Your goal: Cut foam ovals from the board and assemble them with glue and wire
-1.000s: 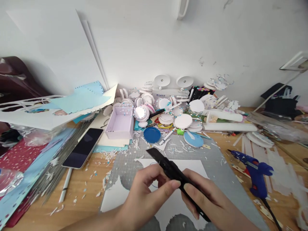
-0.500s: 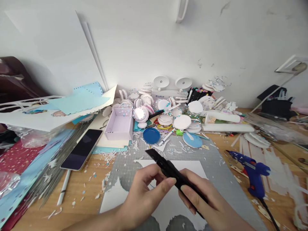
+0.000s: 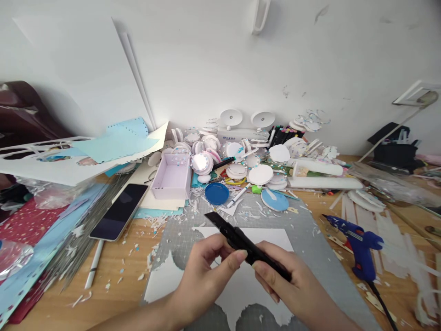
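A black utility knife (image 3: 241, 241) slants between my two hands, its dark blade pointing up and left. My left hand (image 3: 206, 271) pinches the front of the knife near the blade. Around the rear of the handle my right hand (image 3: 282, 276) is closed. Below both hands lies a white foam sheet (image 3: 241, 289) with scalloped, rough cut-outs along its edges. It rests on a grey cutting mat (image 3: 310, 248). The left palm and part of the handle are hidden by fingers.
Beyond the mat are a blue round lid (image 3: 217, 194), a lilac box (image 3: 171, 177) and many white foam discs (image 3: 261, 174). A phone (image 3: 119, 212) lies left. On the right is a blue glue gun (image 3: 358, 243) with its cord. White scraps litter the wooden table (image 3: 131, 276).
The knife and both hands have shifted slightly left and up. The right hand's grip sits a little differently on the handle, whose rear end shows less now.
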Demonstrator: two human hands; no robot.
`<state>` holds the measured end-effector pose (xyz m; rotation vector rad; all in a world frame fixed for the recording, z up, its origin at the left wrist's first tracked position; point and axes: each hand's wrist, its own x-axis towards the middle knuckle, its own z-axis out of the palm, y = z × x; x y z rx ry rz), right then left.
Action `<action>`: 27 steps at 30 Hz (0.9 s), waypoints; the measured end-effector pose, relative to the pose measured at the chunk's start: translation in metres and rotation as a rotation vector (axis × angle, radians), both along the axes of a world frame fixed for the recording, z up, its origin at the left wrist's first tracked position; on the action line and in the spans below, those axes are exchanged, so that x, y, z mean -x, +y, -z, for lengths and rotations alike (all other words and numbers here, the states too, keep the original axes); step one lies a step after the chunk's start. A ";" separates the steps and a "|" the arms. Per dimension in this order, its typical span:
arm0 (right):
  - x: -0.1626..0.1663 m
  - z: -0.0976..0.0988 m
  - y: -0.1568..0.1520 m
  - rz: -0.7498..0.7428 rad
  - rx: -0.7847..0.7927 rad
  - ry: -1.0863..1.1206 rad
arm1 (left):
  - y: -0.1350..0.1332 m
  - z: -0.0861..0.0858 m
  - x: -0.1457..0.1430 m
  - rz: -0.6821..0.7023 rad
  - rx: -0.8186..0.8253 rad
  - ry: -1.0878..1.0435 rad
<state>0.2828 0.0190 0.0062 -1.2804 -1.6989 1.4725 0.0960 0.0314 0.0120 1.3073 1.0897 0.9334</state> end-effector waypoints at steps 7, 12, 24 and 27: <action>-0.001 0.002 -0.003 0.019 0.019 -0.014 | -0.004 -0.001 -0.002 0.033 0.027 -0.026; -0.006 -0.005 -0.005 0.049 0.166 0.254 | -0.001 -0.004 -0.005 0.002 0.058 -0.119; 0.012 -0.001 0.011 0.191 -0.346 0.438 | -0.003 -0.014 -0.016 0.113 0.119 -0.344; -0.002 0.004 0.032 0.085 -0.268 0.467 | -0.008 -0.005 0.007 0.184 -0.116 0.008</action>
